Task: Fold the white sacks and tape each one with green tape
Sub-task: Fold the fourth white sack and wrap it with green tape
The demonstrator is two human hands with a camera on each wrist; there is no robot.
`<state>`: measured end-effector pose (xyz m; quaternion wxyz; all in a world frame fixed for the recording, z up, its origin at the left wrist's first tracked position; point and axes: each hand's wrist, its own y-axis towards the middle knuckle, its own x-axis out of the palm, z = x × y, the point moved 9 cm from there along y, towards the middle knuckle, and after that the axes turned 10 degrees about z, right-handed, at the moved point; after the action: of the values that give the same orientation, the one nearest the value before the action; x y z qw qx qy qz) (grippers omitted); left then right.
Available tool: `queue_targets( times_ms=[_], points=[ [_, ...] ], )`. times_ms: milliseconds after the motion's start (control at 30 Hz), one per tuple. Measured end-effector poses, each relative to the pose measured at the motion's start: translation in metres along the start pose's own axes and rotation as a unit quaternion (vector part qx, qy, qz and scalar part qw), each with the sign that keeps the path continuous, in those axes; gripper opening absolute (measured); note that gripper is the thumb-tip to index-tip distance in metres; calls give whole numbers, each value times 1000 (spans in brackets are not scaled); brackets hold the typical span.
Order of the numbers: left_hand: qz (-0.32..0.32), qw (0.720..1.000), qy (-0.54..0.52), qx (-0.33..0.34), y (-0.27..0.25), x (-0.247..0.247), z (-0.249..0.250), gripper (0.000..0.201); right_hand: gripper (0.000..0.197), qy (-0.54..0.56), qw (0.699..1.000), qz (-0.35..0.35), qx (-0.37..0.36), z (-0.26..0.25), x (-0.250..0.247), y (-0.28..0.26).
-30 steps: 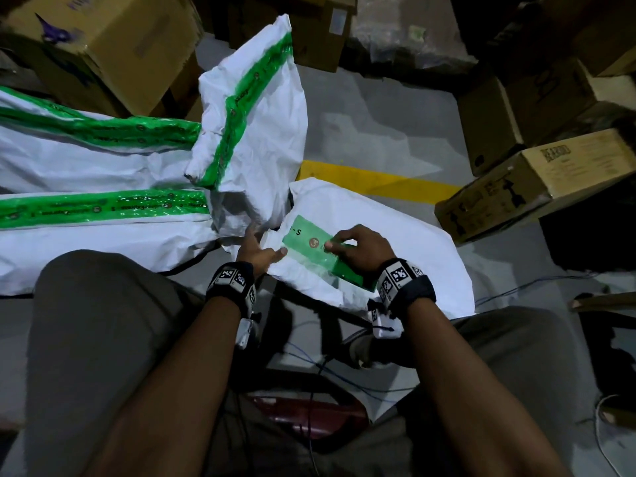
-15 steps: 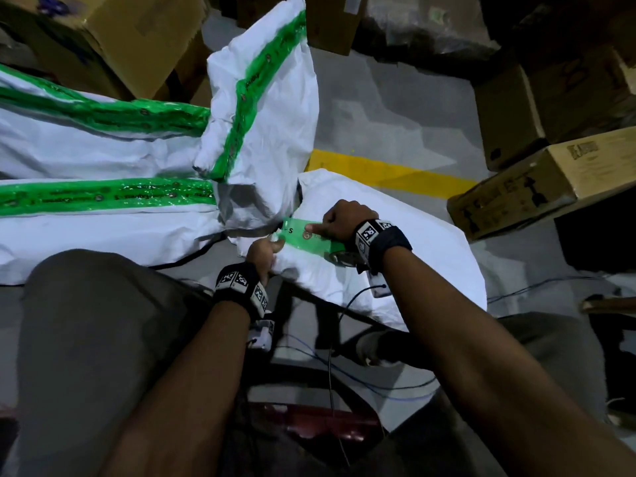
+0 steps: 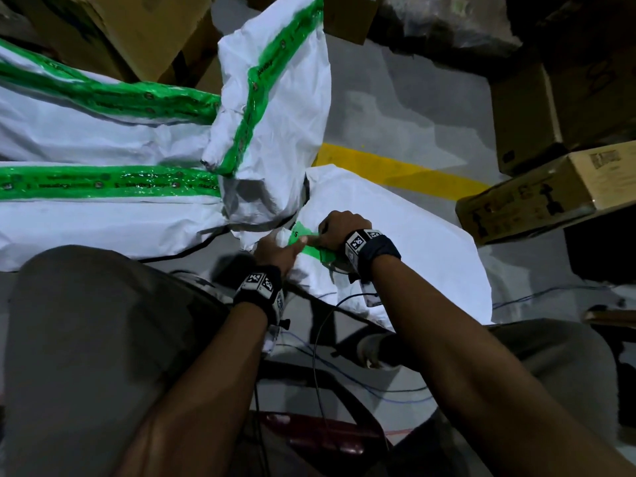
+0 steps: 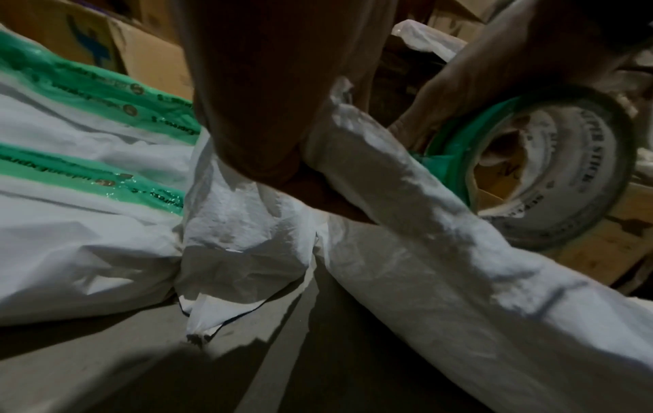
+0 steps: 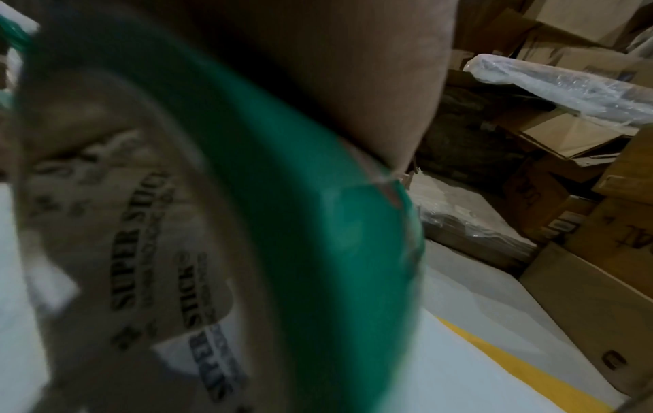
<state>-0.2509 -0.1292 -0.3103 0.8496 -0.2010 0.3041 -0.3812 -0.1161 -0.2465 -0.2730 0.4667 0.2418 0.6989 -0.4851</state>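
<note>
Your right hand point(image 3: 339, 228) grips the roll of green tape point(image 4: 540, 167), fingers hooked through its cardboard core, and holds it down on the folded white sack point(image 3: 406, 242) that lies on the grey floor point(image 3: 395, 108) between your knees. A short green strip point(image 3: 306, 239) runs from the roll across the sack's near corner. Your left hand point(image 3: 275, 251) sits right against your right one, its fingers curled around the sack's folded edge and pinching it just beside the strip; from the left wrist view the edge bunches into a thick white ridge under your palm. The roll fills most of the right wrist view, blurred, with black lettering on its core.

To your left, three sacks already taped point(image 3: 103, 201) lie piled together, each with a long green band along it; one point(image 3: 275, 98) leans upright against the other two and touches the sack you are working on. A yellow line point(image 3: 395, 170) crosses the floor beyond it. Cardboard boxes point(image 3: 550, 194) crowd the right side and the top left. Thin cables point(image 3: 344, 380) trail over the floor near your feet
</note>
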Motion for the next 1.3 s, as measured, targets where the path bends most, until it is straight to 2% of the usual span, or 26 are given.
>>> queue_targets(
  times_ms=[67, 133, 200, 267, 333, 367, 433, 467, 500, 633, 700, 767, 833, 900, 1067, 1200, 1300],
  points=[
    [35, 999, 11, 13, -1, -5, 0, 40, 71, -9, 1000, -7, -4, 1, -1, -6],
    [47, 999, -22, 2, 1, -8, -2, 33, 75, 2, 1000, -7, 6, 14, 3, -12],
    [43, 999, -29, 3, -1, -9, 0, 31, 80, 93, 994, 22, 52, 39, 8, -19],
    [38, 999, -22, 17, -1, -9, 3, 31, 71, 218, 970, 66, 83, 60, 9, -30],
    [41, 999, -12, 26, -2, -10, 4, 35, 63, 318, 942, 61, 84, 70, 19, -42],
    [40, 999, -7, 23, -2, -11, 2, 39, 69, 360, 929, 47, 71, 69, 25, -49],
    [40, 999, 1, 14, -2, -13, -2, 47, 96, 387, 921, 41, 24, 63, 31, -59],
    [40, 999, 11, 11, -2, -13, -4, 50, 105, 371, 927, 55, -8, 60, 31, -62],
    [42, 999, 24, 6, -2, -14, -6, 51, 103, 357, 930, 75, -42, 56, 26, -66],
    [62, 997, 47, -11, 6, -16, -14, 56, 83, 285, 942, 150, -98, 60, 4, -75],
    [78, 996, 31, -11, 9, -18, -14, 53, 80, 202, 956, 153, -149, 61, 2, -78],
    [89, 996, 29, -3, 9, -19, -12, 51, 69, 124, 966, 136, -183, 62, 0, -80],
    [96, 995, 33, 1, 11, -20, -12, 51, 53, 34, 963, 142, -226, 61, -7, -84],
    [98, 995, 29, 17, 12, -21, -7, 55, 50, -36, 955, 146, -254, 66, -8, -87],
    [105, 994, 9, 34, 16, -21, -1, 45, 64, -85, 960, 123, -236, 72, -1, -86],
    [109, 994, -27, -2, 27, -25, -21, 54, 58, -188, 960, 69, -193, 55, 12, -92],
    [64, 996, -55, -28, 34, -22, -27, 42, 51, -219, 957, 55, -183, 31, 21, -101]
  ],
)
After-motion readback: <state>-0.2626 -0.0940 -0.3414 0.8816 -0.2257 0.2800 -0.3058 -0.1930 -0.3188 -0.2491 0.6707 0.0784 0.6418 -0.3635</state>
